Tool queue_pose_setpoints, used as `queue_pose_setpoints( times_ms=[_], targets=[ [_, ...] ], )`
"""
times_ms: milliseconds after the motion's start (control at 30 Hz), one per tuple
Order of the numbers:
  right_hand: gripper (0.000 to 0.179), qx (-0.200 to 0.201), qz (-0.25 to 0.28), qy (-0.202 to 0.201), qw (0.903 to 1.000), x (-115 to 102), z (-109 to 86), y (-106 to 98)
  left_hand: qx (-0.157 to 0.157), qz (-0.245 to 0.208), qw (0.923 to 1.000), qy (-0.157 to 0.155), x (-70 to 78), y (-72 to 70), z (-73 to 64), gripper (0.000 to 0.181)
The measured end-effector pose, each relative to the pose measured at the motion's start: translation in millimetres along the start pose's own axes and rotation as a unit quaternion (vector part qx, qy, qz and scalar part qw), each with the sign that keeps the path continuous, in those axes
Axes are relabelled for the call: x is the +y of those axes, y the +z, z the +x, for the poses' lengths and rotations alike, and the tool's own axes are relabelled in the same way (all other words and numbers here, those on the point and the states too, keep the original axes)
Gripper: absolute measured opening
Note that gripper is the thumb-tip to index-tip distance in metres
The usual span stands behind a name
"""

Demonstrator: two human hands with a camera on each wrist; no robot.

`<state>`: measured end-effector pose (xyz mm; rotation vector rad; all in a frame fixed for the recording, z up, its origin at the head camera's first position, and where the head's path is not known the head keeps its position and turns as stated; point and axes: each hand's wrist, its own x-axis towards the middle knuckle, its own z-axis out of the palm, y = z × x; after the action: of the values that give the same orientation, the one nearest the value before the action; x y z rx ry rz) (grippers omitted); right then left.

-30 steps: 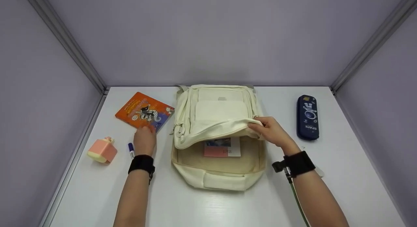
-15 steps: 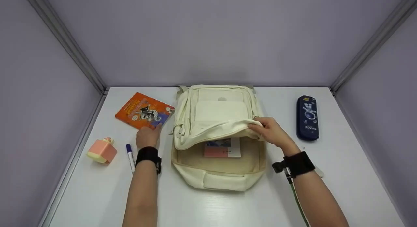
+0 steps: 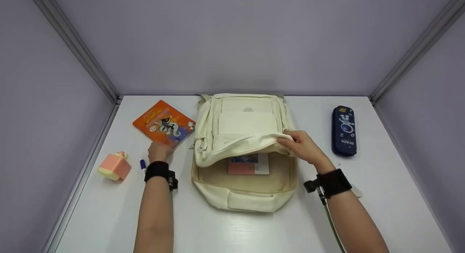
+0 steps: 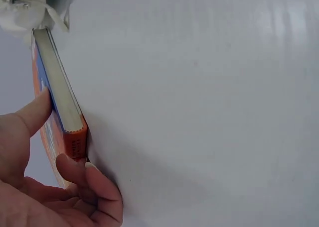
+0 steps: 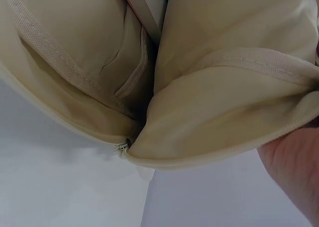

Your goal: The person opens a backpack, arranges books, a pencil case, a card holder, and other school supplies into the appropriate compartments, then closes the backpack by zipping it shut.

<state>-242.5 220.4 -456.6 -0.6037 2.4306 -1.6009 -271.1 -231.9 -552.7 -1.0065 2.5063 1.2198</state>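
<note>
An orange and purple picture book lies at the back left. My left hand holds its near corner, the thumb on the cover and the other fingers curled at the spine. A cream backpack lies unzipped in the middle. My right hand grips the edge of its front flap and keeps it lifted. Inside, a pink and white book shows partly below the flap. In the right wrist view the beige lining spreads open, and an edge of the inner book shows at the top.
A pink and yellow bottle-like container lies on the left, with a blue-capped marker partly hidden by the left wrist. On the right is a navy pencil case with space pictures. A small white object sits behind the right wrist.
My left hand has come to the book's near corner, and the book has shifted slightly right and back. The right hand keeps the flap raised in the same place.
</note>
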Motion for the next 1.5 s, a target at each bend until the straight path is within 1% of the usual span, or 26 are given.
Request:
queue_pose_setpoints(
  times_ms=[67,133,200,267,333,400,500,567,633,733,767,867,967,1067,1167,1267,1333,1400,1433,1467,1500],
  targets=[
    [0.023,0.002,-0.001,0.0,1.0,0.0,-0.1,-0.4,-0.008,-0.041,0.9989,-0.022,-0.2,-1.7,1.1,0.073],
    [0.023,0.006,-0.001,-0.001,1.0,-0.2,-0.2,-0.6,-0.007,-0.075,0.9967,-0.029,0.0,-1.5,1.6,0.069],
    [0.024,0.01,-0.003,-0.002,0.9999,-0.3,0.0,-0.9,-0.002,-0.093,0.9952,-0.029,0.4,0.1,1.8,0.062],
    [0.023,0.011,-0.004,-0.003,0.9999,-0.3,0.2,-0.8,0.005,-0.077,0.9969,-0.019,0.2,2.1,1.9,0.057],
    [0.023,0.007,-0.003,-0.001,1.0,-0.2,0.5,-0.4,0.018,-0.048,0.9987,-0.005,-0.1,4.4,1.8,0.058],
    [0.024,0.002,-0.001,-0.002,1.0,0.2,0.7,0.0,0.035,-0.019,0.9991,0.013,0.3,7.3,1.3,0.063],
    [0.024,0.003,0.001,-0.008,1.0,0.3,0.8,0.7,0.061,0.0,0.9978,0.027,2.3,13.6,0.7,0.074],
    [0.024,0.003,0.003,-0.011,0.9999,0.2,0.7,0.9,0.074,0.003,0.997,0.02,3.9,18.2,0.2,0.079],
    [0.022,0.004,0.002,-0.013,0.9999,0.1,0.6,0.9,0.086,0.001,0.9963,0.003,4.4,22.2,0.3,0.08],
    [0.022,-0.001,0.0,-0.011,0.9999,-0.1,0.4,0.7,0.098,-0.006,0.9951,-0.013,3.9,24.9,0.2,0.076],
    [0.023,-0.001,-0.001,-0.01,0.9999,-0.2,0.1,0.5,0.102,-0.008,0.9947,-0.014,3.3,24.9,0.3,0.073],
    [0.023,0.002,-0.003,-0.01,0.9999,0.1,-0.5,0.0,0.094,-0.016,0.9954,-0.012,2.0,22.2,-0.4,0.067],
    [0.022,0.006,-0.002,-0.013,0.9999,0.9,-0.6,0.0,0.072,-0.015,0.9972,-0.016,0.8,16.8,-1.0,0.066],
    [0.023,0.005,0.002,-0.016,0.9999,1.5,-0.1,0.9,0.046,-0.021,0.9982,-0.031,-0.1,10.0,-1.5,0.069],
    [0.024,0.006,0.003,-0.017,0.9998,1.6,0.2,1.6,0.026,-0.051,0.9974,-0.044,-1.1,4.4,-1.6,0.073],
    [0.023,0.009,0.0,-0.019,0.9998,1.4,0.1,1.6,0.012,-0.087,0.9948,-0.051,-2.9,1.2,-0.6,0.077],
    [0.023,0.009,-0.001,-0.019,0.9998,1.5,0.1,1.2,0.008,-0.11,0.9926,-0.05,-3.9,0.0,0.3,0.077],
    [0.025,0.003,0.002,-0.021,0.9998,1.6,0.1,0.6,0.01,-0.141,0.9891,-0.041,-4.8,0.0,2.9,0.074],
    [0.026,0.001,0.003,-0.022,0.9998,1.6,0.1,0.4,0.011,-0.165,0.9855,-0.035,-5.0,-0.4,4.1,0.071],
    [0.027,-0.001,0.005,-0.023,0.9997,1.5,0.0,0.1,0.009,-0.195,0.9803,-0.031,-4.8,-1.0,5.3,0.067],
    [0.028,-0.003,0.007,-0.023,0.9997,1.5,-0.1,-0.2,0.006,-0.229,0.973,-0.028,-4.6,-1.7,6.6,0.064]
  ],
)
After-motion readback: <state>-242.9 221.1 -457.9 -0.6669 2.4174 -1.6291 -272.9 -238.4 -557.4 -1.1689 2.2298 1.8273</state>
